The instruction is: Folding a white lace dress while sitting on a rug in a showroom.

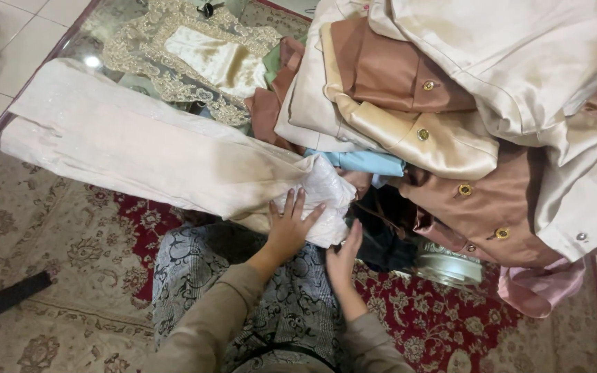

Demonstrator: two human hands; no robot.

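A long cream-white garment (139,148) lies stretched across the glass table, its near end bunched at the table's front edge. My left hand (288,228) rests flat on that bunched end with fingers spread. My right hand (343,255) is just right of it, fingers curled under the fabric's lower edge. Whether the right hand pinches the cloth is partly hidden. Both sleeves are grey-beige.
A tall heap of satin garments (464,110) in cream, gold, brown and pink with round buttons fills the right side. A gold lace runner (195,55) lies on the glass table (84,41). A patterned red rug (443,324) covers the floor. A silver dish (447,266) sits under the heap.
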